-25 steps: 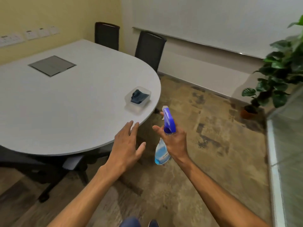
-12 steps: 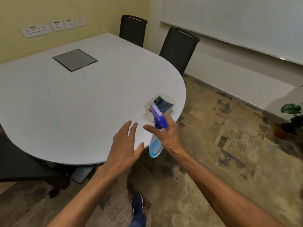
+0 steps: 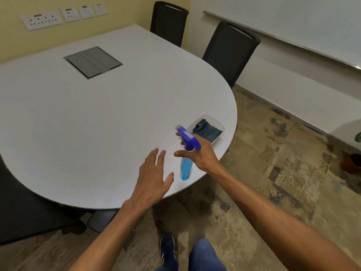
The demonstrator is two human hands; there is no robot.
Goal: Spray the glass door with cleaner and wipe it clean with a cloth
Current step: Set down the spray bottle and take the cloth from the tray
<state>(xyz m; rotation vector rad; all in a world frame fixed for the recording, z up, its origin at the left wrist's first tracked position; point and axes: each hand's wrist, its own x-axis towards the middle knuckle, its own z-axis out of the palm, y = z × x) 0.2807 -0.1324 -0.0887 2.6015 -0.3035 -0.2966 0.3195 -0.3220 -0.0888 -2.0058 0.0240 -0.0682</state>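
Observation:
My right hand [image 3: 203,155] grips a spray bottle [image 3: 186,167] with a blue trigger head and blue liquid, held over the near edge of the white table [image 3: 88,122]. A dark blue cloth [image 3: 208,131] lies folded in a clear plastic tray [image 3: 219,125] on the table's right edge, just beyond the bottle. My left hand [image 3: 154,178] hovers flat over the table, fingers spread, holding nothing, a little left of the bottle. The glass door is out of view.
Two black chairs [image 3: 230,53] stand at the table's far side. A grey cable hatch [image 3: 92,61] sits in the tabletop. Wall sockets [image 3: 43,19] line the yellow wall. A plant pot [image 3: 349,163] rests on the patterned carpet at the right edge. My shoe [image 3: 168,249] is below.
The view has swung left, away from the glass and the plant, and closer to the table. Both hands now reach over the tabletop, the bottle nearer the tray.

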